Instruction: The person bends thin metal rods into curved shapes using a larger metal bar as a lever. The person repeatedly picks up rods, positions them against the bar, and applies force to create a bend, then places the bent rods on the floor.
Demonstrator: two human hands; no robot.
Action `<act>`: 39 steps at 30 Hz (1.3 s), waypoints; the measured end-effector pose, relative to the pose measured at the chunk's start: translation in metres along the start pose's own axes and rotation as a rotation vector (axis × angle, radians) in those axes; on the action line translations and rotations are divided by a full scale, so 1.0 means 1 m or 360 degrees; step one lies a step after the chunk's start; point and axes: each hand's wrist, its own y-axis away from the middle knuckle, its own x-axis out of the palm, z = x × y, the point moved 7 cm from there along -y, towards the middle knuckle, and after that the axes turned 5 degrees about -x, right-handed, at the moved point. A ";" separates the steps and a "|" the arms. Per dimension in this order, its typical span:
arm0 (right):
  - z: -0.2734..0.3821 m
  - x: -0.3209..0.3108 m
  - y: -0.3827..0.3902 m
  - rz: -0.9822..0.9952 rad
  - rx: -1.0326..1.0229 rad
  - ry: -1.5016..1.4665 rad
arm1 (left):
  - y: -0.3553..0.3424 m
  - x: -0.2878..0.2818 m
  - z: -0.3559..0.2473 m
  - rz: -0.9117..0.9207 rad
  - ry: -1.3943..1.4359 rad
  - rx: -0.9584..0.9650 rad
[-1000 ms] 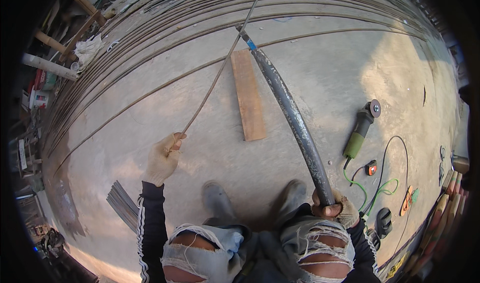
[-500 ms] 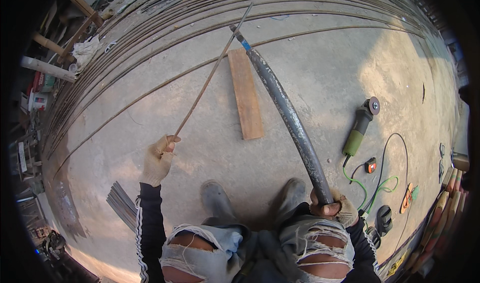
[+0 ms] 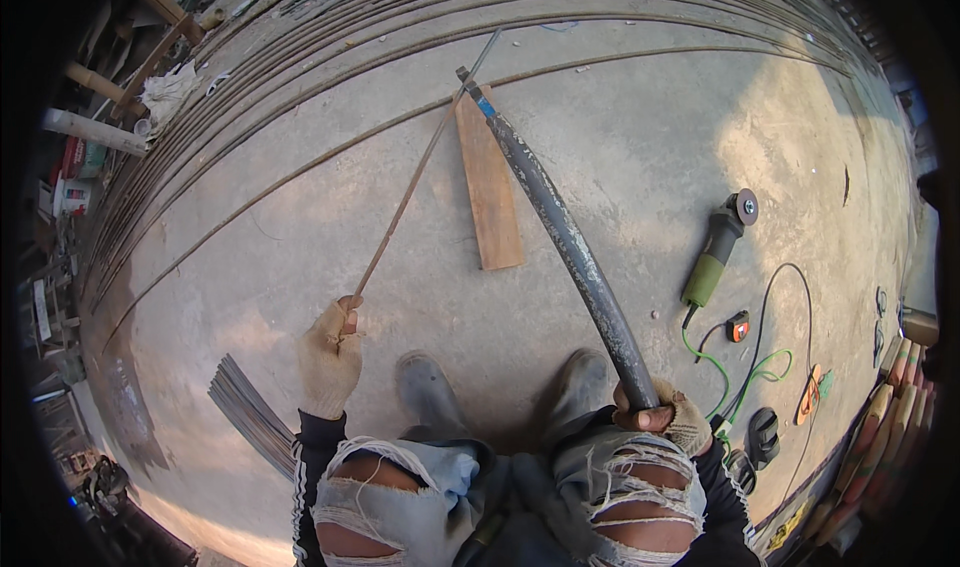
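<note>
My left hand, in a cream work glove with bare fingertips, is closed around the near end of a thin steel rod. The rod slants away from me toward the middle. My right hand, gloved the same way, grips the near end of a long dark pipe with worn paint. A narrower metal head with a blue band sticks out of the pipe's far end. There the rod crosses the head; whether it sits in a slot cannot be made out. Beneath them lies a wooden plank.
Long steel bars curve across the far floor. On the right lie a green angle grinder, an orange-black tape measure, cables and sandals. A bundle of cut rods lies by my left forearm. My boots flank the middle.
My left hand has come nearer to me and slightly right, drawing the rod back with it. The pipe's far end has dipped slightly toward me; my right hand keeps its hold.
</note>
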 end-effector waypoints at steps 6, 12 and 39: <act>0.006 0.008 -0.011 0.0265 -0.0003 -0.0315 | -0.049 -0.023 0.007 0.0217 -0.0222 0.0021; 0.007 0.009 -0.011 0.0340 -0.0040 -0.0763 | -0.095 -0.004 -0.023 0.0269 0.0005 0.0296; 0.013 0.016 -0.005 0.0203 -0.0065 -0.0107 | -0.155 0.056 -0.107 -0.0449 -0.0394 0.0979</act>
